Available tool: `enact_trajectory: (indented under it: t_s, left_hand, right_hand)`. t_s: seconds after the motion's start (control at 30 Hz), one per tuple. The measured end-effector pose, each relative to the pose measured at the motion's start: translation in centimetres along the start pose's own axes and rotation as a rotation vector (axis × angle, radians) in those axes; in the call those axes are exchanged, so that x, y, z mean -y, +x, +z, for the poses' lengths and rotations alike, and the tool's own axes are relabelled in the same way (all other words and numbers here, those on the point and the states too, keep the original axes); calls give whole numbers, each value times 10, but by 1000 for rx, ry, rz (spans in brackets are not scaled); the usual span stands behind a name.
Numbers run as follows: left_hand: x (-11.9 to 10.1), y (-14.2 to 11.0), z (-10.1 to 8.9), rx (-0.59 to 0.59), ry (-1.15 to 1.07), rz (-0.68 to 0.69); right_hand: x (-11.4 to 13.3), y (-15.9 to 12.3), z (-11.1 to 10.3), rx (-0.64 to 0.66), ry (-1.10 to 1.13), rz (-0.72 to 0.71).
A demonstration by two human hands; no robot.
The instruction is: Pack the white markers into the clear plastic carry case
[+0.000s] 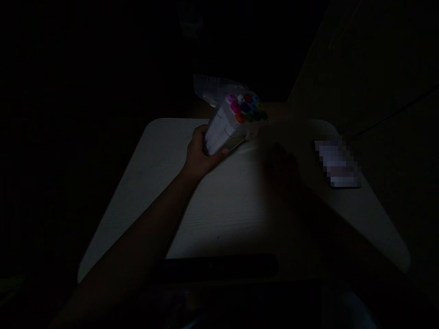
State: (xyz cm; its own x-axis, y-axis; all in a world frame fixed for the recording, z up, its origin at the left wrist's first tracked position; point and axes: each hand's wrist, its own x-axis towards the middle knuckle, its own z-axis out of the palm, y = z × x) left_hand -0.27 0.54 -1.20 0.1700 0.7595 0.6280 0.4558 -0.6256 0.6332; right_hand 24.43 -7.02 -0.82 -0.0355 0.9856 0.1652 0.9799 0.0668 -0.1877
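Observation:
My left hand (199, 155) is closed around the lower part of a marker case (221, 130), a pale, see-through box tilted up to the right. Several round coloured marker ends (244, 107), pink, red, orange, blue and green among them, show at its top. A clear plastic flap (219, 87) sticks out behind the case. In deep shadow right of the case, my right hand (283, 167) hovers over or rests on the table; which of these I cannot tell. Its fingers are too dark to make out.
The pale wood-grain table (137, 183) has rounded corners. A phone (338, 164) with a blurred screen lies near its right edge. Along the near edge runs a dark strip (219, 268). A thin cable (394, 112) crosses the darkness at the right.

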Motion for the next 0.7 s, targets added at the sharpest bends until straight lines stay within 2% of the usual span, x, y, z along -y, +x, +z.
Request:
enact_trajectory:
  t_s: [0.13, 0.23, 0.43, 0.6, 0.7]
  left_hand:
    - [4, 1, 2, 41, -85, -28]
    - [6, 1, 3, 78, -132, -32]
    - [7, 0, 5, 67, -152, -57]
    - [5, 0, 5, 113, -283, -111]
    - [2, 0, 4, 154, -342, -140]
  right_hand:
    - [3, 0, -6, 87, -44, 28]
    - [3, 0, -5, 56, -59, 20]
    - [3, -1, -3, 3, -31, -7]
    - [5, 0, -8, 110, -51, 37]
    - [4, 0, -8, 89, -66, 23]
